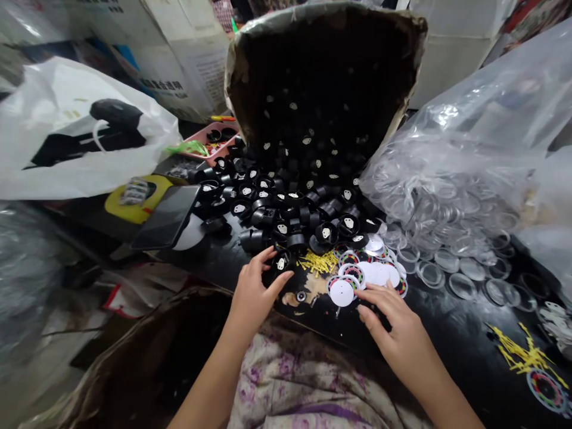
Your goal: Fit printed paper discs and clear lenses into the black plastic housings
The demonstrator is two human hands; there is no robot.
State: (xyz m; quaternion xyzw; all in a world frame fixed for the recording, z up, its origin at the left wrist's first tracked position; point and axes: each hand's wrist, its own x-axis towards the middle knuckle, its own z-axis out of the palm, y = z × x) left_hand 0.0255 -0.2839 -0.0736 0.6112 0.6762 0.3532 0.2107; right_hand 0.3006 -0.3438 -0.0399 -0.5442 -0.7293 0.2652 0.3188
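Head view: pinched black cap (pixel 280 262) between thumb and forefinger of left hand (pixel 252 295), at near edge of heap (pixel 286 202) spilled from tipped box (pixel 330 65), probably for easy reach. Rested right hand (pixel 395 328) unclenched, fingertips on white disc (pixel 342 293).

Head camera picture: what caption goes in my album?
Left hand pinches a black cap; right hand touches a white disc.
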